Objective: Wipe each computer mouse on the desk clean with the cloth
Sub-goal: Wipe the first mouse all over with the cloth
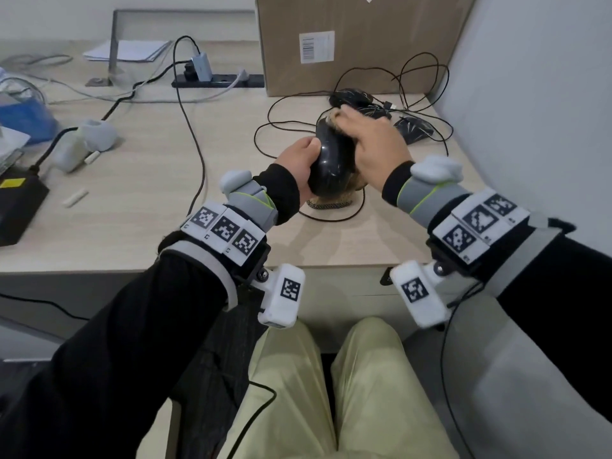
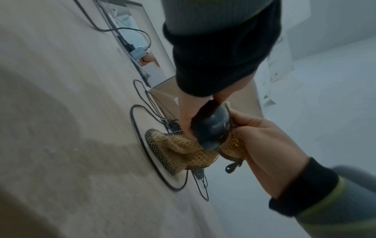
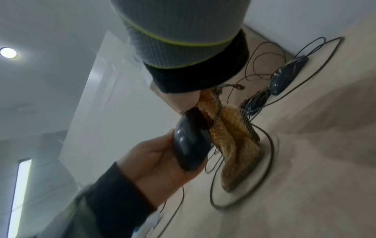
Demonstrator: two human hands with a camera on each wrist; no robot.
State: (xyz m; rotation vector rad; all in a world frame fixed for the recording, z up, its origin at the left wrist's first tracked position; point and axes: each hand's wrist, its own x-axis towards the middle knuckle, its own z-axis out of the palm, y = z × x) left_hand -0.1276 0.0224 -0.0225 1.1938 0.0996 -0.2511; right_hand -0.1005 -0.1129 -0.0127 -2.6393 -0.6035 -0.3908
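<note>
Both hands hold one black mouse off the worktop, with the cloth pressed against it.

The left hand [image 1: 299, 159] curls round the glossy mouse [image 1: 332, 160], which is held tilted above the worktop [image 1: 149, 200]. The right hand [image 1: 374, 144] clutches the tan cloth [image 2: 183, 149] against its far side, and the cloth's lower end trails down to the worktop inside a loop of cable [image 1: 334, 217]. Two more mice [image 1: 351, 97] lie among tangled cords near the back right corner, beside a cardboard box [image 1: 357, 41]. Bare worktop stretches left towards a power strip [image 1: 217, 81]; the front edge lies just under the wrists.
</note>
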